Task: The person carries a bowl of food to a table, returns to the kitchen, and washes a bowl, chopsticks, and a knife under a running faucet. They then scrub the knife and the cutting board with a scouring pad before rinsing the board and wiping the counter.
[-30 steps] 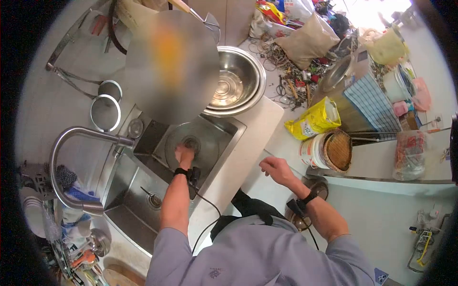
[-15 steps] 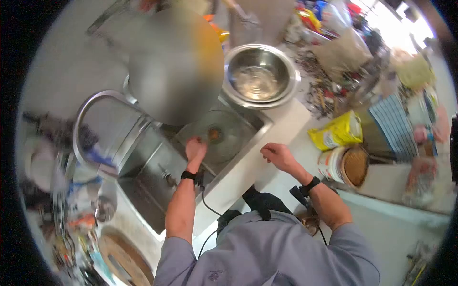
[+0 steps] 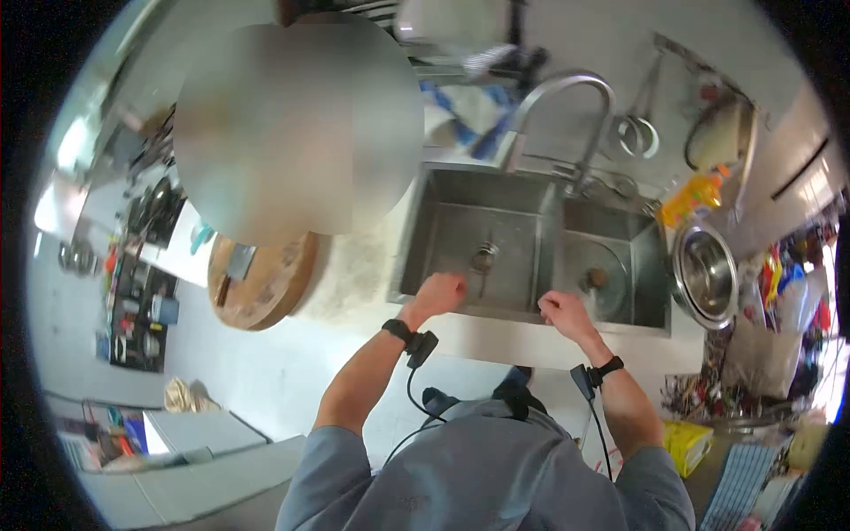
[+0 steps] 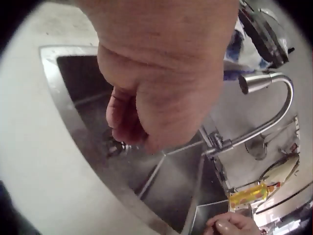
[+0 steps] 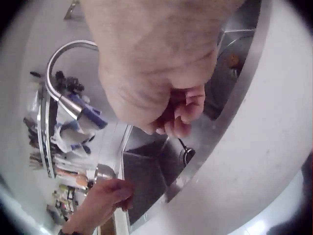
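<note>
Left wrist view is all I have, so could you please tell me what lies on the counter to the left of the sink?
Observer: The head view shows a round wooden board there, with a cleaver lying on it.

Operator: Thank you. Would you say there is anything in the right-hand basin, which I see only in part?

Observer: Yes, a small brown thing shows in it; I cannot tell what it is.

Operator: I see the right hand only as far as the picture's edge; is anything worn at its wrist?

Observer: Yes, a black band goes around it.
</note>
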The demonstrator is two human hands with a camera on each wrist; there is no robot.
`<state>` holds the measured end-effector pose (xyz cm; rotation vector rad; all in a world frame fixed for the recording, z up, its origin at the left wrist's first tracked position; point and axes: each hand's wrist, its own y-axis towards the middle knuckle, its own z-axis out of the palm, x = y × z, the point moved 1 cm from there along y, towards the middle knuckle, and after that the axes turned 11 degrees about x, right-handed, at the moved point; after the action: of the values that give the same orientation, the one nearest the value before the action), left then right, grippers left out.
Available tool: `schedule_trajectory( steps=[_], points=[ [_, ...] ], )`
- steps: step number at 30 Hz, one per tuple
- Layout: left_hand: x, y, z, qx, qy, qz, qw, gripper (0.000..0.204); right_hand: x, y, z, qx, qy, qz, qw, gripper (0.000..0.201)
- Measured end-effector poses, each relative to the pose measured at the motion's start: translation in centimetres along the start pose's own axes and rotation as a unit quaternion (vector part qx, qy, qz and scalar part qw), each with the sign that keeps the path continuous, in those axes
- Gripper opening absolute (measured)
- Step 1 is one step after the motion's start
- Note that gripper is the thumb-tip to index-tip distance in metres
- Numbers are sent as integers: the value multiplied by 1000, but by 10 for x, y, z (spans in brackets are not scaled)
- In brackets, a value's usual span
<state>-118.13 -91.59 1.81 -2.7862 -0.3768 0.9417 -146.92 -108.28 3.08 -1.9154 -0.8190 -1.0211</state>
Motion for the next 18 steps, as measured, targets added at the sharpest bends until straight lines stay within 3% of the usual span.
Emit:
schedule_trajectory(
  steps=[2,5,9,13,18],
  points=[
    [44,-52,-8,33,51,-12,998,19,18,16,40,32,-50,-19,998,22],
    [109,-155,-38,26,19,-54,998,20,72,37,124,105,-70,-17,992,24],
    [155,-245,-60,17,-11,-96,995,21,120,55,191,150,-123,-33,981,24],
    [185,-293,-72,12,-32,-149,988,21,165,79,229,176,-173,-92,965,23],
    [196,-306,-80,-1,-58,-162,985,23,217,113,238,181,-207,-149,950,22]
  ],
)
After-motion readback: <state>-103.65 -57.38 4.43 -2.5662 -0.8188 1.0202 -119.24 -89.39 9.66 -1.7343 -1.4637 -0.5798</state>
